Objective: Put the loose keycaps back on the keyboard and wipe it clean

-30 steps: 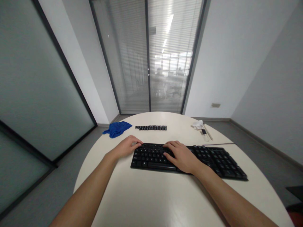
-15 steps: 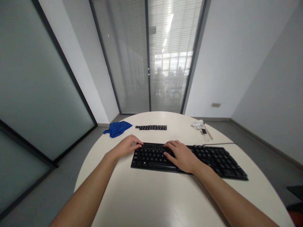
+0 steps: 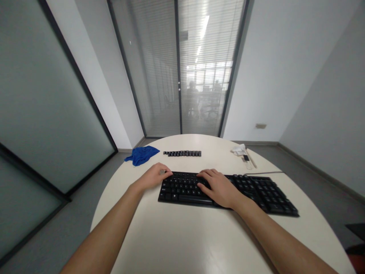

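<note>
A black keyboard [image 3: 189, 198] lies on the round white table, angled slightly. My left hand [image 3: 154, 176] is at its top left corner, thumb and fingertips drawn together in a pinch over the corner keys. Whatever sits between those fingertips is too small to make out. Across the keyboard's middle rests my right hand [image 3: 218, 187], fingers stretched out and thumb spread to the left, covering some keys. Beyond the keyboard, loose black keycaps [image 3: 185, 153] stand lined up in two rows.
A crumpled blue cloth [image 3: 142, 155] lies at the table's far left. At the far right are a white tissue [image 3: 238, 149], a thin light-coloured stick [image 3: 251, 158] and a small tool with a black part [image 3: 246, 158]. The keyboard cable [image 3: 265, 173] runs off rightward over the white table [image 3: 171, 239].
</note>
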A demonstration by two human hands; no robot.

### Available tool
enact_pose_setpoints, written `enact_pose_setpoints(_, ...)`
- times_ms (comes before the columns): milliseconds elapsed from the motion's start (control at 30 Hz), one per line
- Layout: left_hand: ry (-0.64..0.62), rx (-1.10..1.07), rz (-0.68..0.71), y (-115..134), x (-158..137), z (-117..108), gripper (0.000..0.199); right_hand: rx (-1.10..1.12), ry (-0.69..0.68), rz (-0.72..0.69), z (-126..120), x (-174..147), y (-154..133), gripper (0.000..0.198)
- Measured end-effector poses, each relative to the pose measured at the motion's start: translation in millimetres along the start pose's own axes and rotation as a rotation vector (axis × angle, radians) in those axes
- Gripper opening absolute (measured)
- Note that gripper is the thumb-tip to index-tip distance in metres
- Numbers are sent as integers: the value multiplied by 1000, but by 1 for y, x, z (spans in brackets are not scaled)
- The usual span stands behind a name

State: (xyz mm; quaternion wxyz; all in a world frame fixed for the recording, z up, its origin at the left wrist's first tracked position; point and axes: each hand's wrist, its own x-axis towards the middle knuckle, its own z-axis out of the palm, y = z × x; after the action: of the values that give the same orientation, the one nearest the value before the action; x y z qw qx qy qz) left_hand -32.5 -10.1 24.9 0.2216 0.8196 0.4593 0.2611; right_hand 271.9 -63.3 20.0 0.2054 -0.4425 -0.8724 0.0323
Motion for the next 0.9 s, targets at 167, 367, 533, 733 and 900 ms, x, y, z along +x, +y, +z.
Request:
enact_pose_setpoints(167, 15, -92, -54, -8, 6, 10, 24, -4, -4, 0, 0, 0, 0, 32)
enact_pose_setpoints(367, 53, -163, -145, -18, 10, 14, 32, -15, -7, 4, 0, 0, 0, 32)
enact_pose_setpoints(533, 24, -161, -188, -18, 9, 14, 36, -4, 6, 1, 0, 0, 0, 31)
enact_pose_setpoints(733, 23, -131, -210, -21, 8, 16, 36, -3, 3, 4, 0, 0, -1, 32)
enact_pose_setpoints(900, 3, -189, -177, -15, 7, 14, 35, -1, 8, 2, -1, 0, -1, 32)
